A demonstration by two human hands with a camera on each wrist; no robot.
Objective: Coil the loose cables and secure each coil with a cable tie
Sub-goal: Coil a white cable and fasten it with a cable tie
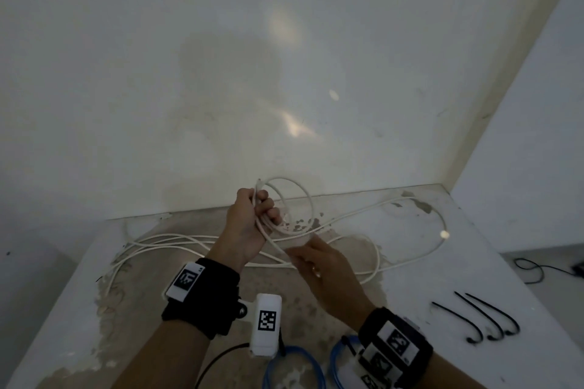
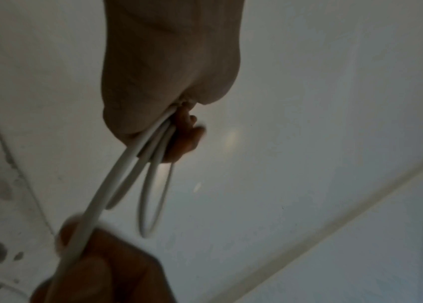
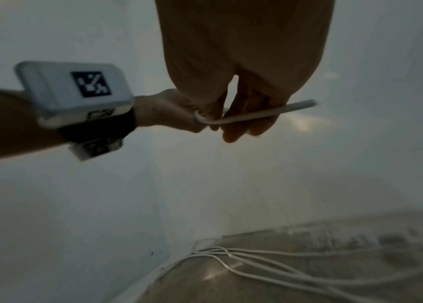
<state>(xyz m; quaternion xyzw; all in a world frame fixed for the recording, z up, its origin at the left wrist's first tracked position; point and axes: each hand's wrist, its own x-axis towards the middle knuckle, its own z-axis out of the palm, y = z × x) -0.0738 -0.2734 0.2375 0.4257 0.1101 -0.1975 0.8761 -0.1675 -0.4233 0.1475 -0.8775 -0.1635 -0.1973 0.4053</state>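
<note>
My left hand is raised above the table and grips a small coil of the white cable, with a few loops standing out past its fingers. My right hand sits just below and to the right, its fingers curled round the strand of white cable that leads into the coil. The remaining white cable trails loose over the table in long curves. Three black cable ties lie at the table's right.
Blue cable coils lie near the table's front edge, partly hidden by my wrists. The worn white table meets a wall at the back. A black wire lies on the floor to the right.
</note>
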